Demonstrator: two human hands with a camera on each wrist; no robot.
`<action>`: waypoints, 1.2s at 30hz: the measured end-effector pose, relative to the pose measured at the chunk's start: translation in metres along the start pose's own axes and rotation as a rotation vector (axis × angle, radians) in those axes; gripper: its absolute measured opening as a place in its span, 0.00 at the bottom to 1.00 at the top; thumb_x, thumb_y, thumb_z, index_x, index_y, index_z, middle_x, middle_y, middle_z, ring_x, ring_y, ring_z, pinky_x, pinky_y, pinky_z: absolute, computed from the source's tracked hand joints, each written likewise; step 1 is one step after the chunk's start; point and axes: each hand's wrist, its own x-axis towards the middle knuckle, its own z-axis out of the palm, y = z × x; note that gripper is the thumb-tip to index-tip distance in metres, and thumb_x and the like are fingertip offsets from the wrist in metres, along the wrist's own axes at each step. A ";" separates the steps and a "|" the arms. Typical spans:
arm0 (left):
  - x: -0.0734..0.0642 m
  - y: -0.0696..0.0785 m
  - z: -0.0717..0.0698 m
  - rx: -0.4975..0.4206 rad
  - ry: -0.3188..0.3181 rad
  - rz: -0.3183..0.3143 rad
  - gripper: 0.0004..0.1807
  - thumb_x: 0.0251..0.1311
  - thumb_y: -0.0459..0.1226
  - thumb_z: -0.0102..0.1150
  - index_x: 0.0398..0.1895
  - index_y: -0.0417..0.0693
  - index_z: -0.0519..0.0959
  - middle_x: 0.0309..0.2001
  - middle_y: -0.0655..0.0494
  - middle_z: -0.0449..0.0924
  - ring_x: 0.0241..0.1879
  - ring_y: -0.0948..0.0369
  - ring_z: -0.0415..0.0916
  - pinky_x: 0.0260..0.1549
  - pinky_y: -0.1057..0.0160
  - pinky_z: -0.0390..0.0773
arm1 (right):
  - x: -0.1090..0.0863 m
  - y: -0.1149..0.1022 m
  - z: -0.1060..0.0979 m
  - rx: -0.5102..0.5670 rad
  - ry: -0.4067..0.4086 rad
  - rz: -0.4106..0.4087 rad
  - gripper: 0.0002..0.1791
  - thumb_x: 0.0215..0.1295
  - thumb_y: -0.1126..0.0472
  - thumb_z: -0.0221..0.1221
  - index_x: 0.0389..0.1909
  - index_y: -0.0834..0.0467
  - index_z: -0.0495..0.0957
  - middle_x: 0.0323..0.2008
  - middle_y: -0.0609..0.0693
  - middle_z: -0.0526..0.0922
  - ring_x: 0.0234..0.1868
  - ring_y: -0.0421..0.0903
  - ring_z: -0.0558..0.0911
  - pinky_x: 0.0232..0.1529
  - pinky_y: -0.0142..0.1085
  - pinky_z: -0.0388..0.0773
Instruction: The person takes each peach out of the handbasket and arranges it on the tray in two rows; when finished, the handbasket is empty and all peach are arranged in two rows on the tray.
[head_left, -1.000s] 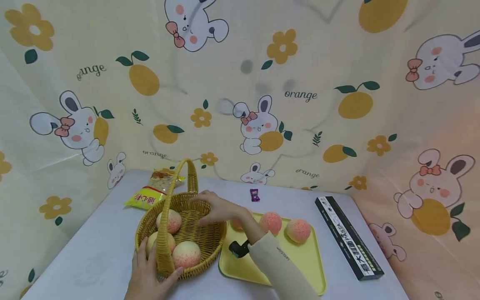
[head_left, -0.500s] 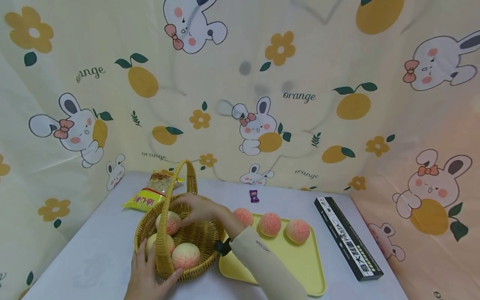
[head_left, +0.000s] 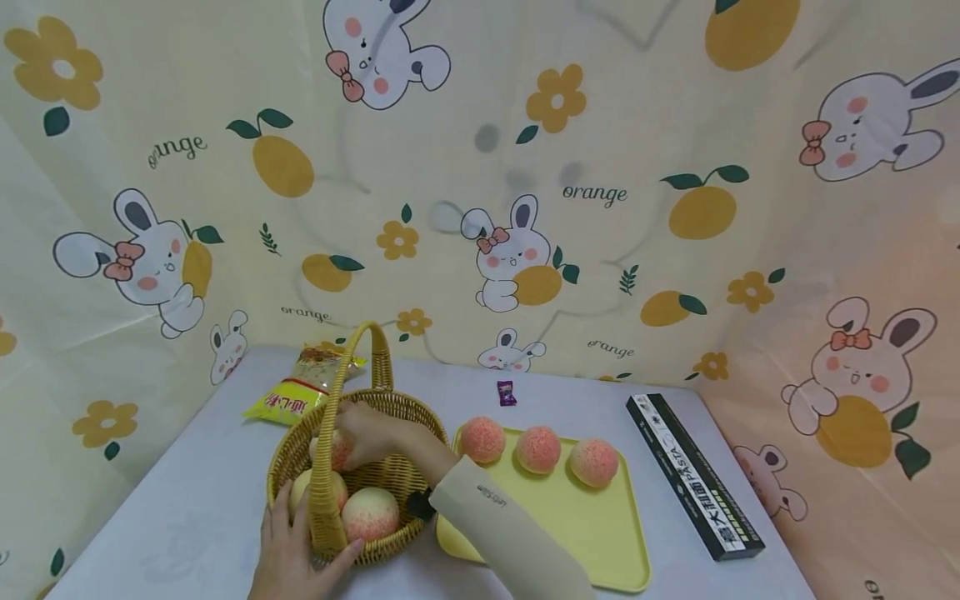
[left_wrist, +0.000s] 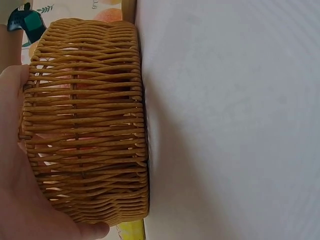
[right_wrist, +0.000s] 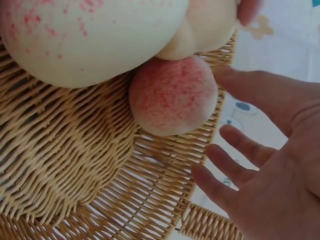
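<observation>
Two hands are at the round woven wicker basket (head_left: 352,467) with its tall looped handle. The right hand (head_left: 367,433) reaches inside it, fingers spread and straight, just beside the far pink-and-cream peach bun (head_left: 332,448). From the right wrist view the fingers (right_wrist: 235,170) are apart and hold nothing, with a bun (right_wrist: 172,95) lying close to them on the basket floor. The left hand (head_left: 292,546) presses against the basket's near wall, thumb on one side and fingers on the other, holding it in place. In the left wrist view the palm (left_wrist: 15,165) lies flat along the woven side (left_wrist: 87,120).

Three buns are in the basket. Just to the right is a flat yellow plastic tray (head_left: 577,533) with three more pink buns (head_left: 537,449) in a row along its far side. All of this sits on a pale grey table (head_left: 172,517). Behind the basket lies a yellow snack bag (head_left: 296,392), and a small purple wrapped candy (head_left: 507,392) is further right. A long black box (head_left: 693,475) lies near the table's right edge.
</observation>
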 end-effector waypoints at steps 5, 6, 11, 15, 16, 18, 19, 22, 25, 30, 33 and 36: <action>0.000 -0.001 0.000 -0.018 0.023 0.012 0.61 0.51 0.68 0.64 0.76 0.36 0.54 0.73 0.27 0.39 0.68 0.23 0.42 0.51 0.22 0.62 | 0.007 -0.001 0.004 -0.140 0.007 0.027 0.32 0.62 0.58 0.69 0.67 0.47 0.74 0.66 0.51 0.69 0.64 0.46 0.67 0.66 0.34 0.63; -0.001 -0.001 0.000 -0.020 0.036 0.021 0.61 0.51 0.68 0.64 0.75 0.36 0.55 0.73 0.27 0.39 0.68 0.23 0.43 0.51 0.22 0.63 | 0.008 -0.001 0.006 -0.167 0.015 0.027 0.31 0.61 0.59 0.69 0.67 0.46 0.75 0.66 0.50 0.70 0.65 0.45 0.67 0.66 0.35 0.63; -0.001 -0.002 0.000 -0.012 0.059 0.042 0.59 0.51 0.67 0.65 0.75 0.37 0.55 0.72 0.27 0.40 0.67 0.23 0.43 0.50 0.22 0.63 | 0.012 -0.001 0.013 -0.252 0.044 0.016 0.26 0.64 0.58 0.67 0.64 0.43 0.78 0.66 0.51 0.70 0.67 0.48 0.67 0.62 0.37 0.70; 0.000 0.000 -0.001 -0.009 0.032 0.019 0.60 0.51 0.68 0.64 0.76 0.38 0.54 0.73 0.26 0.39 0.67 0.22 0.42 0.51 0.22 0.62 | 0.014 -0.002 0.017 -0.267 0.016 0.044 0.29 0.65 0.60 0.65 0.66 0.40 0.75 0.68 0.51 0.68 0.69 0.49 0.65 0.57 0.39 0.74; 0.000 0.000 -0.001 -0.008 0.024 0.013 0.61 0.51 0.68 0.63 0.76 0.37 0.54 0.73 0.26 0.39 0.67 0.22 0.42 0.52 0.22 0.62 | 0.015 -0.003 0.018 -0.274 0.001 0.058 0.30 0.65 0.62 0.65 0.67 0.38 0.74 0.68 0.50 0.67 0.70 0.49 0.64 0.57 0.39 0.73; 0.000 0.000 -0.002 -0.005 0.010 -0.004 0.61 0.51 0.69 0.63 0.76 0.36 0.54 0.73 0.27 0.39 0.67 0.22 0.42 0.52 0.23 0.62 | 0.016 -0.004 0.019 -0.285 -0.028 0.083 0.34 0.64 0.65 0.65 0.68 0.36 0.72 0.70 0.49 0.66 0.71 0.48 0.62 0.60 0.41 0.71; 0.001 0.000 -0.002 -0.006 0.004 -0.014 0.62 0.50 0.70 0.63 0.75 0.36 0.54 0.73 0.27 0.39 0.68 0.23 0.42 0.53 0.23 0.61 | 0.016 -0.005 0.020 -0.285 -0.041 0.097 0.35 0.63 0.66 0.65 0.68 0.35 0.71 0.70 0.48 0.65 0.72 0.48 0.61 0.62 0.41 0.70; 0.001 0.001 -0.002 -0.003 -0.011 -0.039 0.63 0.49 0.71 0.61 0.75 0.35 0.54 0.73 0.28 0.39 0.68 0.24 0.41 0.55 0.24 0.61 | 0.018 -0.007 0.022 -0.289 -0.067 0.119 0.37 0.63 0.66 0.66 0.69 0.33 0.70 0.71 0.46 0.64 0.74 0.47 0.59 0.65 0.43 0.68; 0.001 0.002 -0.001 0.000 -0.023 -0.055 0.64 0.49 0.72 0.61 0.75 0.35 0.54 0.74 0.28 0.38 0.69 0.24 0.40 0.55 0.24 0.60 | 0.019 -0.008 0.024 -0.269 -0.081 0.136 0.37 0.64 0.65 0.66 0.68 0.32 0.70 0.72 0.42 0.65 0.75 0.48 0.57 0.67 0.44 0.66; 0.002 0.003 -0.002 -0.003 -0.029 -0.069 0.63 0.48 0.72 0.61 0.74 0.35 0.56 0.74 0.29 0.38 0.68 0.23 0.40 0.55 0.24 0.60 | 0.023 -0.013 0.026 -0.260 -0.140 0.179 0.35 0.68 0.63 0.63 0.69 0.28 0.68 0.72 0.35 0.63 0.76 0.47 0.54 0.70 0.44 0.62; 0.002 0.003 -0.002 -0.008 -0.036 -0.079 0.64 0.48 0.73 0.61 0.74 0.35 0.56 0.74 0.29 0.38 0.69 0.23 0.39 0.55 0.23 0.59 | 0.024 -0.016 0.027 -0.264 -0.160 0.206 0.35 0.69 0.61 0.63 0.69 0.26 0.67 0.74 0.34 0.60 0.77 0.46 0.53 0.70 0.42 0.60; 0.002 0.003 -0.002 -0.007 -0.034 -0.078 0.64 0.48 0.73 0.61 0.74 0.35 0.56 0.74 0.29 0.38 0.69 0.24 0.40 0.56 0.24 0.60 | 0.025 -0.017 0.028 -0.272 -0.154 0.199 0.34 0.69 0.60 0.62 0.69 0.27 0.68 0.74 0.33 0.59 0.76 0.45 0.54 0.70 0.43 0.61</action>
